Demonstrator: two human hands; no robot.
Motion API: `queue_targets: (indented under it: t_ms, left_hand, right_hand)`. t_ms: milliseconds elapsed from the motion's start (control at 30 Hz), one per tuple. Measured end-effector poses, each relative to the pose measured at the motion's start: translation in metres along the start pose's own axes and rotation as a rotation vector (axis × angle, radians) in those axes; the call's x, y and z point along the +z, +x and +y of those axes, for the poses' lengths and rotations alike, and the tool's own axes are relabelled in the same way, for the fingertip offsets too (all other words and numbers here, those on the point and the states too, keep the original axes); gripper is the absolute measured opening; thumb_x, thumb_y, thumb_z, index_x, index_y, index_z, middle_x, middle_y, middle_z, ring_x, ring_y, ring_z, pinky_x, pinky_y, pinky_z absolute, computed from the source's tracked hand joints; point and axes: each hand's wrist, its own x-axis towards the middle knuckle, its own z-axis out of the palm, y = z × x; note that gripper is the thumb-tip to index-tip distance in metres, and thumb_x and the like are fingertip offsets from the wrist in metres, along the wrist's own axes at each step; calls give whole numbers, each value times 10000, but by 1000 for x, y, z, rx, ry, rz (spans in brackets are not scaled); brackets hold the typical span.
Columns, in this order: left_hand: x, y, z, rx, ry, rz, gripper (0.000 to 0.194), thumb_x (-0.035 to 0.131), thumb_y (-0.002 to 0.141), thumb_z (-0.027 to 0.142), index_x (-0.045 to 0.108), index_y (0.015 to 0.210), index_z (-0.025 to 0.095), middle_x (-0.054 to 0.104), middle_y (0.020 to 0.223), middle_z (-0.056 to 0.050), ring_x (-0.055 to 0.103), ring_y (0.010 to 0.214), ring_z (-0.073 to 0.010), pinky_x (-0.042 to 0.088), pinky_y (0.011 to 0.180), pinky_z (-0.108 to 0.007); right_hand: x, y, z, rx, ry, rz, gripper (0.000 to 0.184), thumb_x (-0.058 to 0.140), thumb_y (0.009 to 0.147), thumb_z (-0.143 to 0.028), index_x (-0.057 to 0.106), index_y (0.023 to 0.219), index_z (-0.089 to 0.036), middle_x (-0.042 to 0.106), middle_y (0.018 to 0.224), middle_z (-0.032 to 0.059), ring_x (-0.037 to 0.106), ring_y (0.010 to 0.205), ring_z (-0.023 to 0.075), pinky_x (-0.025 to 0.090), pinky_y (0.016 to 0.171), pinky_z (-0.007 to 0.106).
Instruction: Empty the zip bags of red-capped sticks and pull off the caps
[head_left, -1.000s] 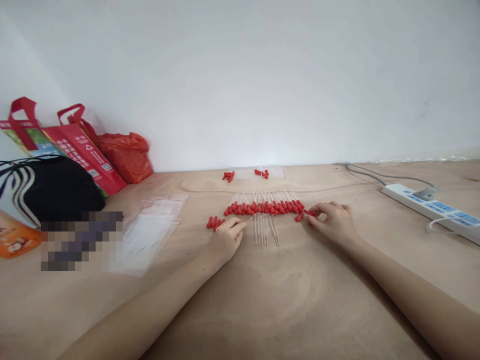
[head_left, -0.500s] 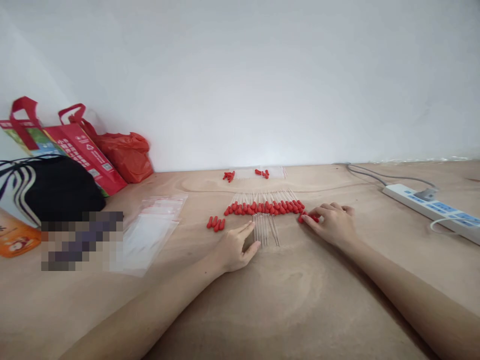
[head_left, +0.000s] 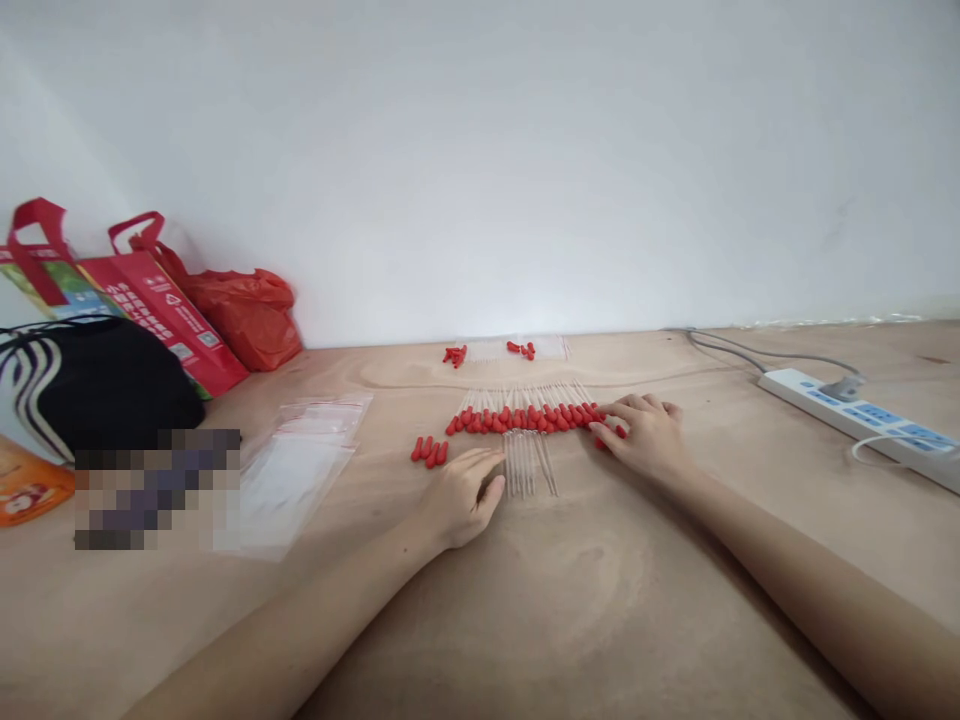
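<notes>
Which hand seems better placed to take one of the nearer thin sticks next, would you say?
Probably the left hand, beside those thin sticks; the right hand is at some red pieces.

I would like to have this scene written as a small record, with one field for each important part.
Left hand: thumb and fingers apart, beside the thin pale sticks
Right hand: fingertips at the red pieces at the right end of the row; grip unclear
Middle: row of red-ended sticks
Left of row: four loose red pieces, then clear plastic bags
Far left: black bag, red plastic bag
Right side: white power strip, plug inserted
Surface: wooden table
</notes>
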Motion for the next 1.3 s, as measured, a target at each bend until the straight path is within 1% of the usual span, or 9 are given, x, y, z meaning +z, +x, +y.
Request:
queue_targets:
  t_ms: [133, 300, 467, 600, 767, 900, 1100, 1200, 1300]
  left_hand:
    - [1, 0, 0, -3, -17, 10, 264, 429, 796, 192, 588, 989, 108, 649, 958, -112, 599, 925, -208, 507, 823, -359]
    - [1, -1, 0, -14, -35, -6, 254, 430, 799, 188, 583, 988, 114, 645, 957, -103, 593, 925, -207, 504, 821, -360]
    - [2, -1, -1, -18, -43, 0, 257, 421, 809, 181, 567, 1011, 120, 627, 986, -103, 575, 951, -202, 489, 849, -360]
    - [1, -1, -1, -19, 16, 54, 317, 432, 823, 203, 507, 1119, 122, 556, 1119, -121, 496, 1084, -215, 426, 937, -384]
    - [-4, 1, -4, 37, 222, 169, 434, 457, 832, 241, 410, 1255, 156, 449, 1266, -127, 344, 1230, -258, 346, 991, -435]
    - [-5, 2, -4, 140, 329, 178, 376, 479, 839, 277, 485, 1205, 191, 519, 1221, -101, 402, 1193, -253, 323, 991, -451]
    - [-1, 2, -1, 229, 285, 183, 179, 481, 854, 253, 630, 944, 210, 649, 1037, -42, 539, 1060, -212, 307, 991, -478]
    - [0, 3, -1, 248, 241, 177, 150, 488, 849, 209, 637, 835, 189, 684, 928, -21, 579, 1000, -200, 324, 984, -483]
    - [0, 3, 0, 273, 246, 183, 134, 495, 842, 180, 628, 828, 174, 689, 904, -25, 585, 995, -202, 339, 976, -483]
  right_hand:
    - [8, 8, -5, -73, -52, -26, 215, 497, 761, -384, 670, 845, -286, 623, 850, 31, 475, 825, 206, 217, 782, 397]
    - [12, 10, -8, -73, -51, -18, 189, 497, 771, -317, 677, 805, -270, 636, 844, 24, 475, 833, 204, 206, 798, 404]
    - [8, 9, -8, 58, 119, 115, 215, 478, 800, -362, 669, 864, -285, 661, 799, 11, 492, 813, 196, 209, 819, 403]
    - [-1, 4, -15, 115, 302, 212, 220, 496, 796, -393, 659, 917, -308, 668, 734, -5, 511, 773, 187, 228, 832, 402]
    - [-8, -15, -36, -152, 443, 106, 189, 512, 803, -344, 661, 912, -304, 675, 779, 0, 516, 773, 175, 290, 781, 371]
    - [-7, -28, -53, -329, 470, 32, 213, 496, 817, -252, 652, 935, -338, 675, 810, -21, 500, 803, 165, 286, 781, 379]
    - [-4, -31, -65, -394, 524, 22, 255, 468, 820, -195, 666, 901, -335, 674, 789, -18, 498, 827, 169, 285, 797, 400]
    - [-5, -32, -67, -397, 486, -8, 205, 500, 815, -250, 659, 919, -328, 672, 823, -15, 503, 850, 170, 295, 800, 393]
    - [-5, -32, -72, -411, 384, 6, 210, 563, 774, -364, 647, 956, -300, 663, 874, 0, 502, 866, 179, 290, 821, 400]
